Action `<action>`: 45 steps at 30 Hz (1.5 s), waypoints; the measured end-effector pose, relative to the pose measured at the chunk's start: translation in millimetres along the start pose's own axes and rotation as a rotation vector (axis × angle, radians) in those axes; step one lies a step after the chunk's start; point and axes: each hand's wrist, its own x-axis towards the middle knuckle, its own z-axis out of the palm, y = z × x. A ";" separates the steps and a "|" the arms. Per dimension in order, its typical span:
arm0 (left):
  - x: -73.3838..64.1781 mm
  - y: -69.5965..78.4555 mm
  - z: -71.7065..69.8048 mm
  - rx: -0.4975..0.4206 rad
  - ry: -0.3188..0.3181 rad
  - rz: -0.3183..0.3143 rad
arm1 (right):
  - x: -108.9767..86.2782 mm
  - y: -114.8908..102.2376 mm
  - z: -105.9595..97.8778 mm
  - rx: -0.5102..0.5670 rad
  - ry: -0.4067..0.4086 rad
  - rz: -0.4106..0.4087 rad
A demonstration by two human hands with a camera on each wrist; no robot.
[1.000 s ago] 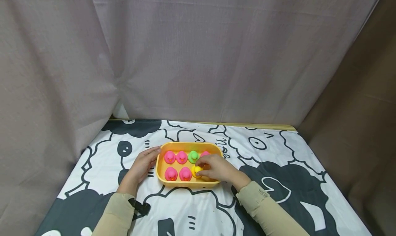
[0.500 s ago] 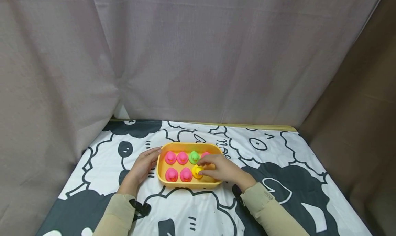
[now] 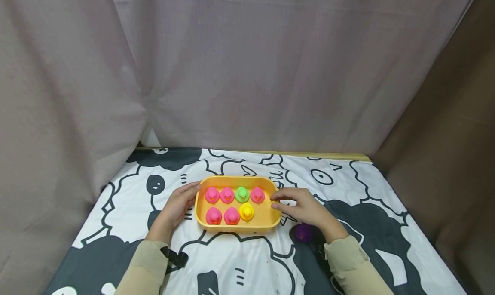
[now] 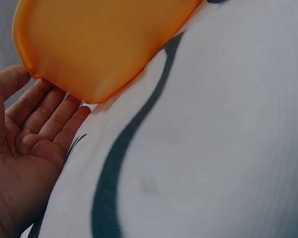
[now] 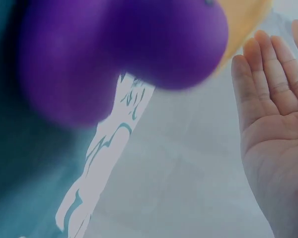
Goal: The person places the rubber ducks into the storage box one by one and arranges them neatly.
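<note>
A yellow-orange tray (image 3: 267,224) holds small toy ducks in two rows. The back row has two pink ducks, a green duck (image 3: 242,195) and another pink duck (image 3: 257,195). In front stand two pink ducks and a yellow duck (image 3: 246,211). My left hand (image 3: 181,204) touches the tray's left end, its thumb at the rim and its fingers against the outer wall in the left wrist view. My right hand (image 3: 303,207) has its fingertips right at the tray's right end, its fingers extended in the right wrist view (image 5: 275,109).
A purple toy duck (image 3: 303,233) lies on the table to the right of the tray, under my right wrist, and looms large in the right wrist view. A black-and-white patterned cloth (image 3: 247,260) covers the table. Grey curtains (image 3: 247,71) hang behind.
My right hand has let go of the yellow duck and moved right to the tray's end. The yellow duck stands in the front row. The purple duck has come into sight. The left hand stays put.
</note>
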 end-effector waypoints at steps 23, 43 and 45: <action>0.6 -1.9 0.7 -0.007 0.005 -0.008 | -63.6 29.7 -27.6 0.228 -0.183 0.177; 1.3 -1.5 -1.3 0.020 0.016 -0.035 | -69.2 49.0 -26.9 0.233 -0.279 0.157; 1.7 -0.4 -1.3 0.024 0.011 -0.029 | -68.6 48.2 -29.0 0.176 -0.229 0.145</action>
